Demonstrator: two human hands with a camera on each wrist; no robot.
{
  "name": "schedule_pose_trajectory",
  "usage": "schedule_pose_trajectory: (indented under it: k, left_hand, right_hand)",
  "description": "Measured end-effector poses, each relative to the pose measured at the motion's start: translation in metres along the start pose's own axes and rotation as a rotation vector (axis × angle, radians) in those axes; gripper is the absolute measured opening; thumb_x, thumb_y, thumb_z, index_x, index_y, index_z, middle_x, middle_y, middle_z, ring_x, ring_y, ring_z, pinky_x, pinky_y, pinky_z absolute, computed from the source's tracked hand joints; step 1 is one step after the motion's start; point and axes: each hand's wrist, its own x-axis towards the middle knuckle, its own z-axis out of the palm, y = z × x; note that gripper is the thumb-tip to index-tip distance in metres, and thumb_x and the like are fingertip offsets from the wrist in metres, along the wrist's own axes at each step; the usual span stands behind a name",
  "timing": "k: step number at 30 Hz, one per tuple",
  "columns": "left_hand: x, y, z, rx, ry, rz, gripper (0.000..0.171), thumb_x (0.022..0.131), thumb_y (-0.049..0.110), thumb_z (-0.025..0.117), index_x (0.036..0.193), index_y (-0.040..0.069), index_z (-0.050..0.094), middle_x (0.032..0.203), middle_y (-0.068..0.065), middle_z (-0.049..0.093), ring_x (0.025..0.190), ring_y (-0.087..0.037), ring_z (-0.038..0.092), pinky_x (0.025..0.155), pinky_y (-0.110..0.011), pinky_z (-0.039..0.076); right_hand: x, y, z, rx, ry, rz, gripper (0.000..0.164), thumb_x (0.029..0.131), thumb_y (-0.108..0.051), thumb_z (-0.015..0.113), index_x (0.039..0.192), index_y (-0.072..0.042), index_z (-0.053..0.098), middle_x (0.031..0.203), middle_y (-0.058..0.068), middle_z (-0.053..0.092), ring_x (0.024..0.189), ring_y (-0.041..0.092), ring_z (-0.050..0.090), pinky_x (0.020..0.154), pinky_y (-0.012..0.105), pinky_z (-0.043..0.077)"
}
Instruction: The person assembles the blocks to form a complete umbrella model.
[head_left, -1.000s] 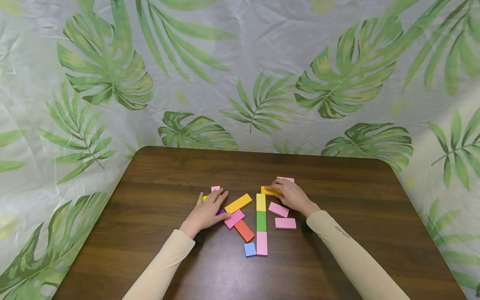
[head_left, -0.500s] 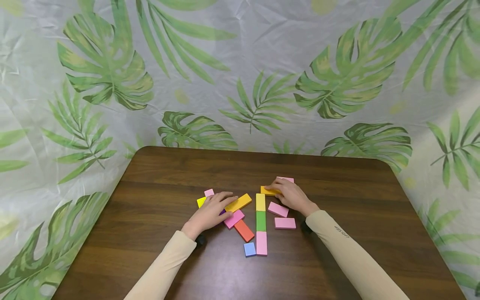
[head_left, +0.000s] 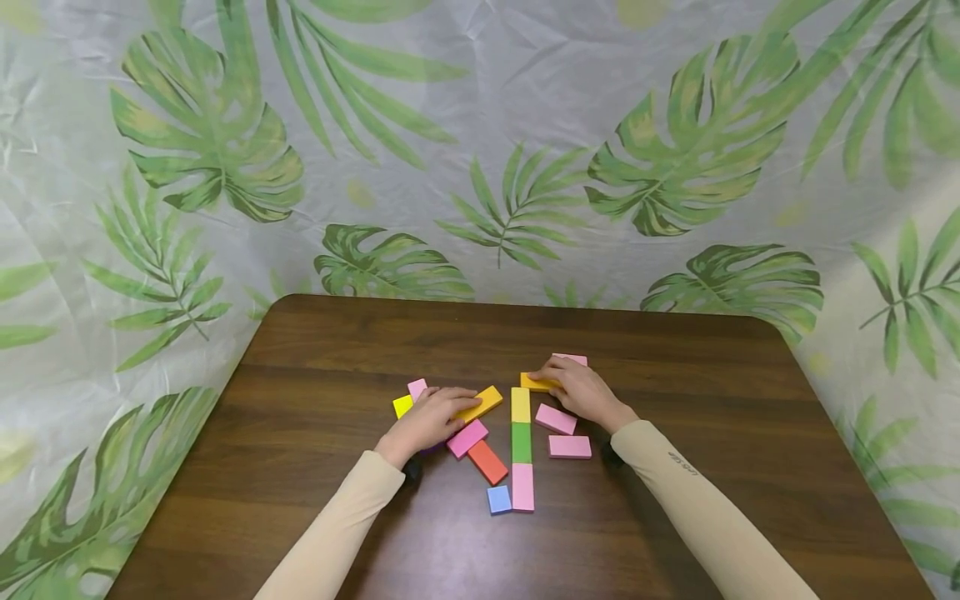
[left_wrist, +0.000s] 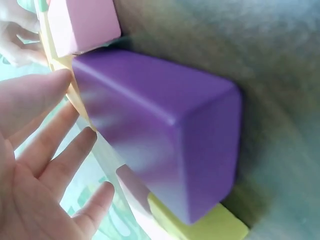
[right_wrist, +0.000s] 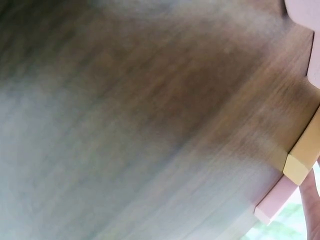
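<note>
In the head view, my left hand (head_left: 427,419) reaches over a cluster of coloured blocks, its fingers on an orange block (head_left: 489,400). The left wrist view shows a purple block (left_wrist: 145,95) close to the palm, with the fingers spread and the thumb tip beside the orange block's edge. My right hand (head_left: 585,390) pinches a second orange block (head_left: 531,382) at the far end of a yellow block (head_left: 521,405). That yellow block lines up with a green block (head_left: 521,442) and a pink block (head_left: 522,487). Much of the second orange block is hidden by the fingers.
A blue block (head_left: 498,500) sits beside the row's near end. Left of the row lie red (head_left: 488,462) and darker pink (head_left: 468,439) blocks. Two pink blocks lie to the right, another beyond the right hand. A bright yellow block (head_left: 402,406) is at the left.
My left hand has moved right, from over the small pink and yellow blocks at the left to the orange block. The right hand stays at its orange block.
</note>
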Motion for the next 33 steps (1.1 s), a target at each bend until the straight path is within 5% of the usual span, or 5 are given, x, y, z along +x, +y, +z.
schedule_pose_trajectory:
  k: [23, 33]
  left_hand:
    - [0.033, 0.001, -0.003, -0.012, 0.021, -0.037, 0.044, 0.085, -0.005, 0.064, 0.125, 0.012, 0.065, 0.124, -0.006, 0.061, 0.114, -0.025, 0.055, 0.096, -0.036, 0.045]
    - [0.045, -0.001, -0.004, 0.004, 0.047, -0.019, 0.043, 0.085, -0.008, 0.060, 0.122, 0.012, 0.067, 0.123, -0.005, 0.062, 0.113, -0.025, 0.055, 0.095, -0.038, 0.045]
  right_hand:
    - [0.001, -0.001, 0.001, 0.001, -0.008, 0.019, 0.038, 0.085, 0.001, 0.068, 0.120, -0.016, 0.069, 0.104, 0.003, 0.059, 0.090, 0.019, 0.057, 0.081, 0.038, 0.051]
    - [0.001, -0.001, 0.001, 0.009, -0.004, 0.015, 0.038, 0.085, 0.001, 0.069, 0.119, -0.016, 0.069, 0.104, 0.003, 0.059, 0.089, 0.018, 0.057, 0.082, 0.038, 0.051]
